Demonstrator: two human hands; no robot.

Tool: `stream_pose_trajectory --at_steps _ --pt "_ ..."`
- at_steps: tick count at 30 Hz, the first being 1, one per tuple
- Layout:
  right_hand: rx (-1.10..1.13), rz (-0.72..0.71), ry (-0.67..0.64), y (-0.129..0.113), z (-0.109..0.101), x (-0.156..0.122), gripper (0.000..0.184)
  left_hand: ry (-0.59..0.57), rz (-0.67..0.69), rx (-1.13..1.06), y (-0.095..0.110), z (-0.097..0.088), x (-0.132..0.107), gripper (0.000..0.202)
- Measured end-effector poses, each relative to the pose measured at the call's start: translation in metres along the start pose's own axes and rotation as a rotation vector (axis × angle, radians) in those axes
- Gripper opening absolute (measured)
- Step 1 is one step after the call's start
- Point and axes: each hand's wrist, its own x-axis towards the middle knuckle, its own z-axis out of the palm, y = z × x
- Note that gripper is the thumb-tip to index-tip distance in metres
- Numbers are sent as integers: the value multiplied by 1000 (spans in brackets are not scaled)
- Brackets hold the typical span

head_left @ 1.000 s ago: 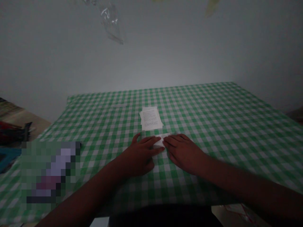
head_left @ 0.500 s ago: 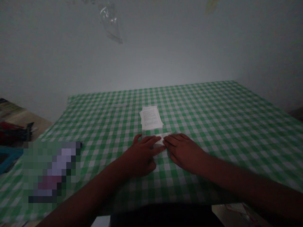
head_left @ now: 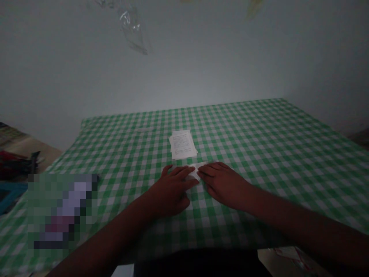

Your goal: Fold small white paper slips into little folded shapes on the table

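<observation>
"So, where was the small printed paper?"

"It lay on the table, between the stacked printed sheets and the near edge."

"Held how?"

"The left grip was spread, fingers touching the paper's left side; the right grip, fingers pressed together, rested over its right end."

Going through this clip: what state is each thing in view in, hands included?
Left hand: palm down, fingers spread, fingertips at the paper.
Right hand: palm down, fingers together, on the paper.
White printed paper between the hands: partly covered; folding unclear.
Stack of white printed sheets: lying flat, edges misaligned.
Green-and-white checked tablecloth: spread out.
Pixelated item: state unreadable.
</observation>
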Motion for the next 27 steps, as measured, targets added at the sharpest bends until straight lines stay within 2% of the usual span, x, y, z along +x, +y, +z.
stream_pose_trajectory --at_steps 4,9,15,27 --pt "9 -9 -13 1 -3 0 44 11 8 -36 -5 -4 1 60" --pt "24 45 -51 -1 -8 -3 47 55 37 -80 -9 0 3 71" --pt "-8 81 -74 -5 -11 -8 51 41 0 -89 -10 3 3 76" --pt "-71 -14 -88 3 -8 -11 62 -10 30 -56 -10 1 5 76"
